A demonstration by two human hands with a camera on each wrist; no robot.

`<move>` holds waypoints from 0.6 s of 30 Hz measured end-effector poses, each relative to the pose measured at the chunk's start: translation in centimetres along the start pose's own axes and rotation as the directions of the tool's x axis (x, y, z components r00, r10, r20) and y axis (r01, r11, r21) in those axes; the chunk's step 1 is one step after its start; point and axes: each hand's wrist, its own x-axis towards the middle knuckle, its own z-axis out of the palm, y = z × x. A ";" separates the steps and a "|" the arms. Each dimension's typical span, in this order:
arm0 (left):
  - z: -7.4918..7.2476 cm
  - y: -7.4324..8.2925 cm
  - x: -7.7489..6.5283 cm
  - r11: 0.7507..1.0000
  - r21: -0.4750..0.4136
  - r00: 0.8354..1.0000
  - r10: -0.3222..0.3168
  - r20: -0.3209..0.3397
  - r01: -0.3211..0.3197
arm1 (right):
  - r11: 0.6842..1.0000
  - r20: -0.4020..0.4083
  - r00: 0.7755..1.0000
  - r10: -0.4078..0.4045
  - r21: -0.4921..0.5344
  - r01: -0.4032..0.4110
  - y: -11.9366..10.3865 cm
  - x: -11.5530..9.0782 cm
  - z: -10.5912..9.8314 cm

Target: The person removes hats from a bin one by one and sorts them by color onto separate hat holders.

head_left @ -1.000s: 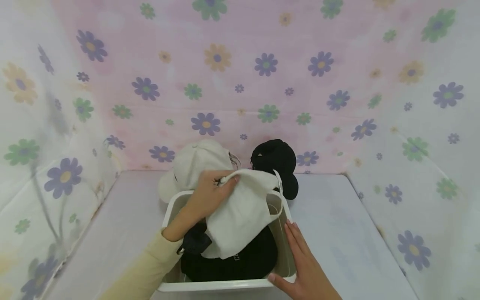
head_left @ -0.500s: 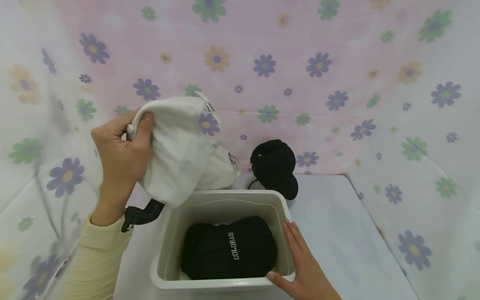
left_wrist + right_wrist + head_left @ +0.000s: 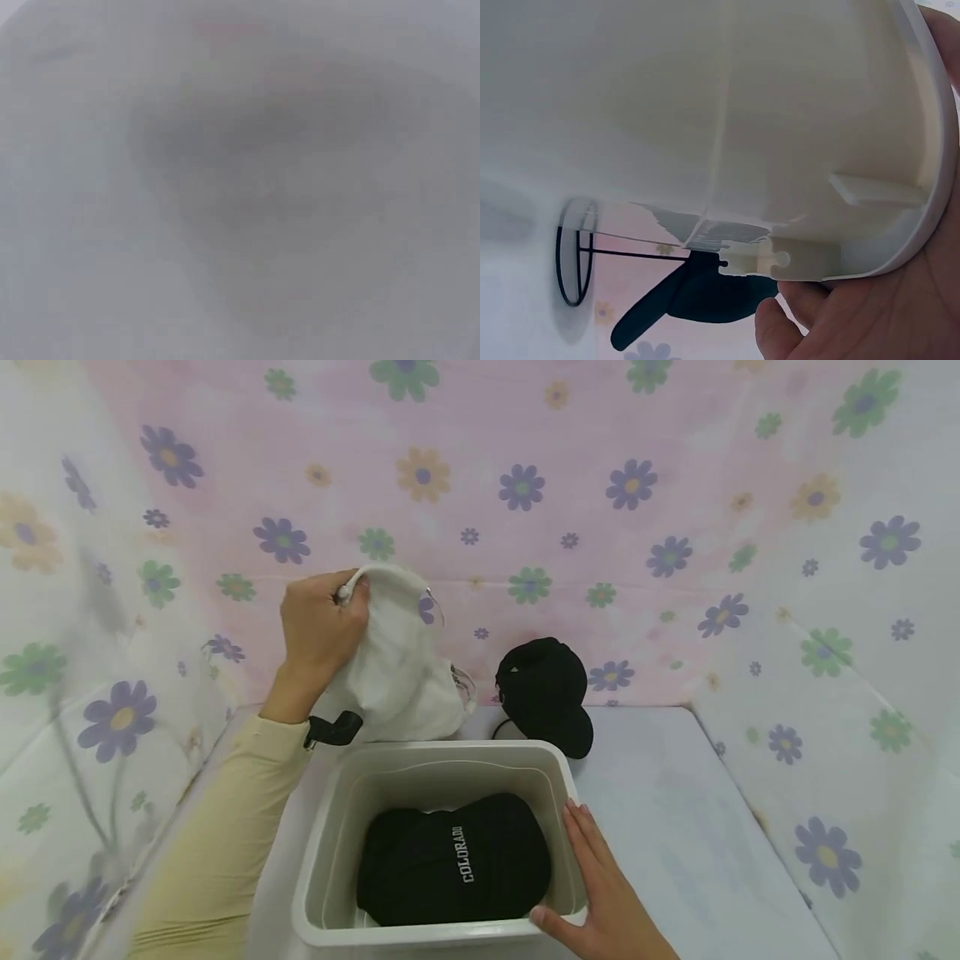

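Note:
My left hand (image 3: 318,627) pinches the edge of a white cap (image 3: 390,639), raised beyond the bin's back left corner. The cap hangs in front of another white cap (image 3: 442,702), which it largely hides. A black cap (image 3: 416,868) lettered "COLORADO" lies inside the white plastic bin (image 3: 450,747). At the bin's front right corner, my right hand (image 3: 611,893) holds the rim, thumb on the front edge, fingers along the right side. The right wrist view shows the bin's outer wall (image 3: 795,97) against that palm. The left wrist view is a grey blur.
Behind the bin, on the right, a black cap (image 3: 543,685) sits on a thin wire stand (image 3: 558,262). A pale cloth (image 3: 675,802) covers the table. Flower-printed fabric (image 3: 495,510) encloses the back and both sides.
My left hand has lifted the white cap from the bin, swung it left and up, then brought it right, in front of the other white cap. My right hand has stayed at the bin's corner.

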 end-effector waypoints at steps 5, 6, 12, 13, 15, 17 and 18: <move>3.0 -2.3 -1.1 0.981 0.037 0.951 -0.194 0.242 0.191 | 1.000 0.010 1.000 -0.012 0.018 0.012 -0.1 0.0 0.1; 3.4 -2.7 -1.5 0.977 0.048 0.933 -0.214 0.288 0.210 | 1.000 0.009 1.000 -0.015 0.020 0.015 -0.1 0.0 0.1; 4.3 -4.2 -3.3 0.971 0.092 0.863 -0.240 0.444 0.222 | 1.000 0.005 1.000 -0.020 0.022 0.019 0.1 -0.1 0.2; 4.3 -4.3 -3.4 0.972 0.111 0.853 -0.236 0.465 0.208 | 1.000 0.003 1.000 -0.020 0.023 0.020 0.1 -0.1 0.2; 4.4 -4.5 -3.6 0.969 0.153 0.824 -0.244 0.512 0.192 | 0.999 -0.001 1.000 -0.019 0.027 0.019 0.1 -0.1 0.1; 4.5 -4.8 -3.8 0.965 0.188 0.787 -0.259 0.560 0.184 | 0.999 -0.004 1.000 -0.014 0.034 0.014 0.1 0.0 0.0; 4.5 -5.0 -3.9 0.961 0.201 0.770 -0.274 0.577 0.191 | 0.999 -0.003 1.000 -0.009 0.038 0.009 0.1 0.0 0.0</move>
